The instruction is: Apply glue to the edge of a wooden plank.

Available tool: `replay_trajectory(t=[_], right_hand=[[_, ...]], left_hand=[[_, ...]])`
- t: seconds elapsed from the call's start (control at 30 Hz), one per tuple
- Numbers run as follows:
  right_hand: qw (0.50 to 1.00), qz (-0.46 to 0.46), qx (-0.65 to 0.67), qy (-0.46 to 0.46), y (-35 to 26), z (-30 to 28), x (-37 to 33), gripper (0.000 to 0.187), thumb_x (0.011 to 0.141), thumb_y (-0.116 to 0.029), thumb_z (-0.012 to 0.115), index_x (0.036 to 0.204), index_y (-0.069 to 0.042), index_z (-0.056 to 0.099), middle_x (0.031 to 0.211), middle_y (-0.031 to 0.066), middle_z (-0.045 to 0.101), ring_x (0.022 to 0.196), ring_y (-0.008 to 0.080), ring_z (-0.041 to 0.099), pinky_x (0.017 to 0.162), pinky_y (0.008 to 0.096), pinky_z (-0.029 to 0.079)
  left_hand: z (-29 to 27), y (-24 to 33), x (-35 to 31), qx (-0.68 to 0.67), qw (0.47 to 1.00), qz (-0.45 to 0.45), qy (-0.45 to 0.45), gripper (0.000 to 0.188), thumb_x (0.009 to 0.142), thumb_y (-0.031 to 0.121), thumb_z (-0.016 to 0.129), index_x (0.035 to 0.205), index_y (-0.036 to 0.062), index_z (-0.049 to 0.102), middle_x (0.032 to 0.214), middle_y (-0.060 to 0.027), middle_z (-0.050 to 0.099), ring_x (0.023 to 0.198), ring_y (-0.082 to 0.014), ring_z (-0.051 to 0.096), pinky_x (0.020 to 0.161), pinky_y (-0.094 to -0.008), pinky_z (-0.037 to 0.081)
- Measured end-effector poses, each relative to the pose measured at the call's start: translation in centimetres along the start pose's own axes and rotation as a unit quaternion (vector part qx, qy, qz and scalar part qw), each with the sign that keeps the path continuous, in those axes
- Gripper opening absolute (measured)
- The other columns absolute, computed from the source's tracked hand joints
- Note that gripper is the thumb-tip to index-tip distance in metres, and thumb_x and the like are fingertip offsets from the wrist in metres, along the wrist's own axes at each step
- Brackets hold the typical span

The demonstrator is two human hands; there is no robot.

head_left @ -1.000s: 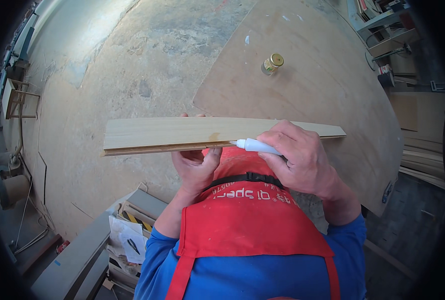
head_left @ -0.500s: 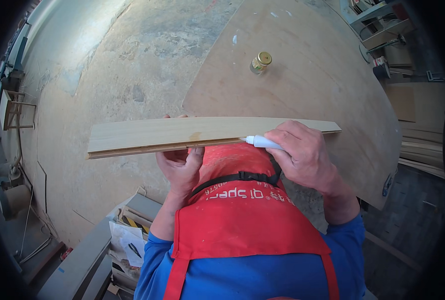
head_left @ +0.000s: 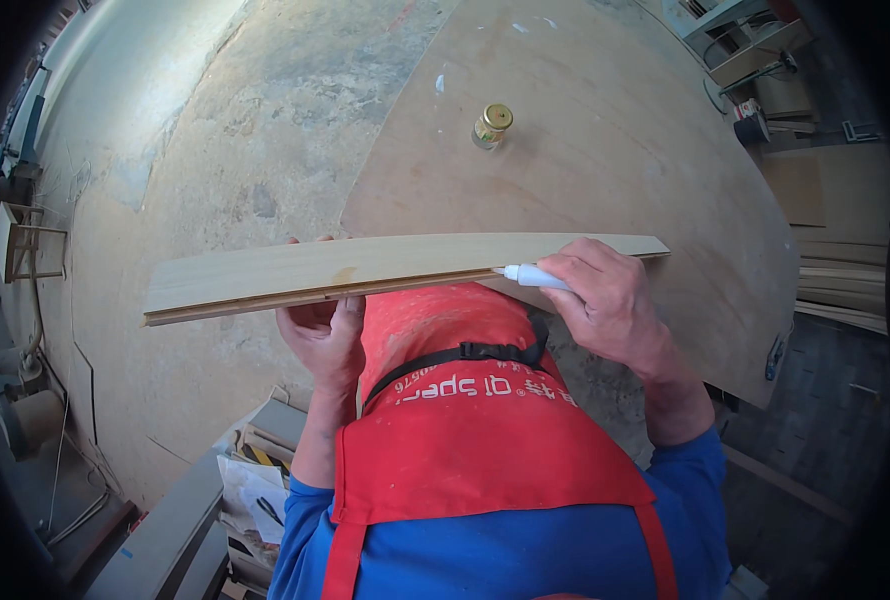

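Observation:
A long, pale wooden plank [head_left: 415,255] with a grooved near edge is held up across my front. My left hand [head_left: 323,335] grips it left of its middle, thumb under the near edge and fingertips showing past the far edge. Pinched in my right hand [head_left: 610,305] is a small white squeeze bottle [head_left: 535,276], lying nearly level. Its thin nozzle points left and meets the plank's near edge, right of the middle. Whether anything flows from the tip is too small to see.
Beyond the plank, a glass jar [head_left: 492,127] with a gold lid stands on a large brown board [head_left: 605,150]. A wooden stool [head_left: 30,243] is at far left. Papers [head_left: 255,495] lie on a grey bench at lower left. Stacked boards [head_left: 845,285] rest at right.
The plank and my left hand have shifted left, and the plank's left end sits slightly lower. Along the near edge, the bottle's nozzle is now a little farther right.

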State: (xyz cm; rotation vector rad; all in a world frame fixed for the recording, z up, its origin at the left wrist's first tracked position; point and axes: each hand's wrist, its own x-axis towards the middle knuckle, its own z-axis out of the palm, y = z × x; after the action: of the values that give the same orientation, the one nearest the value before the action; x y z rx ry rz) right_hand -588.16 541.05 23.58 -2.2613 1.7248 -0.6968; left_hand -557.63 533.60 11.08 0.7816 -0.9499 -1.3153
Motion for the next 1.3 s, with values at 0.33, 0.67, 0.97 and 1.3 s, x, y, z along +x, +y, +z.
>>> replay_trajectory(t=[0.33,0.67,0.97,1.3], right_hand=[[0.983,0.115,0.118,0.076,5.0,2.6,-5.5,0.027,0.086,0.000,0.080,0.111,-0.002,0.070,0.100,0.0103,0.071,0.087,0.0220,0.070,0.076,0.0346,0.056],[0.740,0.338,0.503,0.291,13.3,12.0,-18.1,0.032,0.094,0.001,0.074,0.124,-0.001,0.062,0.111,0.0030,0.069,0.099,0.0104,0.066,0.084,0.0275,0.054],[0.686,0.526,0.230,0.446,24.9,22.1,-29.6,0.025,0.090,-0.002,0.077,0.113,-0.002,0.066,0.100,0.0025,0.071,0.088,0.0103,0.065,0.081,0.0298,0.055],[0.674,0.625,0.121,0.374,27.8,22.5,-32.9,0.045,0.084,-0.009,0.084,0.123,-0.003,0.063,0.109,0.0093,0.072,0.097,0.0215,0.069,0.091,0.0371,0.056]], left_hand=[[0.5,0.1,-0.4,0.006,0.999,0.009,0.038,0.080,0.093,-0.003,0.077,0.162,-0.0013,0.037,0.148,-0.0209,0.061,0.133,-0.0293,0.063,0.109,-0.0419,0.055],[-1.2,-0.1,0.8,-0.002,0.997,0.015,0.080,0.064,0.095,-0.003,0.073,0.153,-0.0049,0.047,0.141,-0.0226,0.065,0.129,-0.0314,0.066,0.113,-0.0434,0.052],[-4.2,1.5,3.0,0.017,0.998,0.056,0.035,0.045,0.104,0.013,0.063,0.143,-0.0081,0.055,0.143,-0.0268,0.065,0.131,-0.0334,0.066,0.116,-0.0459,0.052],[-4.3,1.7,3.4,0.029,0.998,0.058,0.008,0.046,0.108,0.019,0.055,0.145,-0.0085,0.056,0.147,-0.0270,0.062,0.137,-0.0371,0.062,0.121,-0.0502,0.048]])
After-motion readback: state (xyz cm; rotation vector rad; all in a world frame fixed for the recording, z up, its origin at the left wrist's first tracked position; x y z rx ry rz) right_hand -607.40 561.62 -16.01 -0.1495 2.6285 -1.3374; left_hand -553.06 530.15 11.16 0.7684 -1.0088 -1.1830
